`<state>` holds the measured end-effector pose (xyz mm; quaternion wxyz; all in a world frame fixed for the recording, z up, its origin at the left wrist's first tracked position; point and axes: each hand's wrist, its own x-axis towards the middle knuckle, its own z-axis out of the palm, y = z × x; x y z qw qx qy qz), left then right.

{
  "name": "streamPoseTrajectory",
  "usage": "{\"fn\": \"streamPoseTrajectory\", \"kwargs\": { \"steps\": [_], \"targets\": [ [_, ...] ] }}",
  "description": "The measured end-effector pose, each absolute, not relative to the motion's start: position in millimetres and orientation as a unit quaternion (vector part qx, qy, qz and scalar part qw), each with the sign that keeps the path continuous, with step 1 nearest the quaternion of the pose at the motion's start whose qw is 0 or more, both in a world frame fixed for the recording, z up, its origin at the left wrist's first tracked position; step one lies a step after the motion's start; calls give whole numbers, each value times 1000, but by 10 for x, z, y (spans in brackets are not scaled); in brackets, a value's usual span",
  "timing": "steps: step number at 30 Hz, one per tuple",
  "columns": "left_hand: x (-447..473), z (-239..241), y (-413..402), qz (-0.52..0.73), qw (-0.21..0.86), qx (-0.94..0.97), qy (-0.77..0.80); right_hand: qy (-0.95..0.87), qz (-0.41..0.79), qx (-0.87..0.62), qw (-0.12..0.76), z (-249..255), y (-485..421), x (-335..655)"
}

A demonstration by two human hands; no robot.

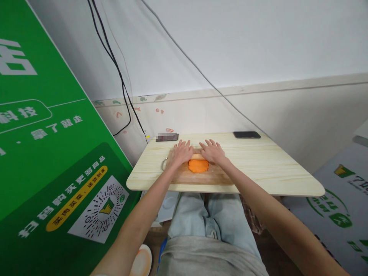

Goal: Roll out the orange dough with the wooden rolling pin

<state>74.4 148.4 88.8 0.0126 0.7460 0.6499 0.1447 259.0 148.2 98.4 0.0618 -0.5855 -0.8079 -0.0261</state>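
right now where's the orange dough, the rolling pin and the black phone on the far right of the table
orange dough (198, 166): head view, middle of the flattened disc on the board
rolling pin (197, 156): head view, bare stretch between the two hands
black phone (247, 135): head view, centre of its dark face

The desk (258, 165) is showing pale, light-grained wood with a smooth matt finish. A darker wooden board (207, 176) is lying on it, also matt, with a thin metal loop (163, 164) glinting at its left end. The orange dough (198, 165) is looking soft, smooth and dull. A pale wooden roller (197, 156) is sitting under both hands. Two phones (246, 135) are showing glossy black glass. The green panel (43, 153) is looking like smooth printed plastic with a slight sheen.
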Motion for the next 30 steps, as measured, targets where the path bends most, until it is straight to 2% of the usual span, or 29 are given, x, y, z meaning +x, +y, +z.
{"fn": "streamPoseTrajectory", "kwargs": {
  "steps": [4, 8, 12, 18, 22, 25, 30],
  "targets": [
    [750, 891, 1470, 152, -5, 747, 648, -809, -45, -582, 70, 931, 1491, 2587],
    [742, 865, 1308, 178, -53, 748, 637, -801, -112, -566, 158, 853, 1312, 2590],
    [680, 825, 1253, 219, -52, 767, 601, -836, -105, -497, 208, 877, 1117, 2704],
    [500, 874, 1309, 437, 38, 745, 503, -860, -64, -457, 218, 835, 992, 3017],
    [440, 913, 1077, 540, 11, 661, 521, -848, -23, -478, 228, 738, 1034, 3045],
    [500, 877, 866, 486, 20, 685, 543, -813, -8, -524, 251, 683, 1073, 3014],
    [767, 797, 731, 244, 61, 813, 525, -794, -11, -555, 249, 659, 1075, 3015]
  ]
}}
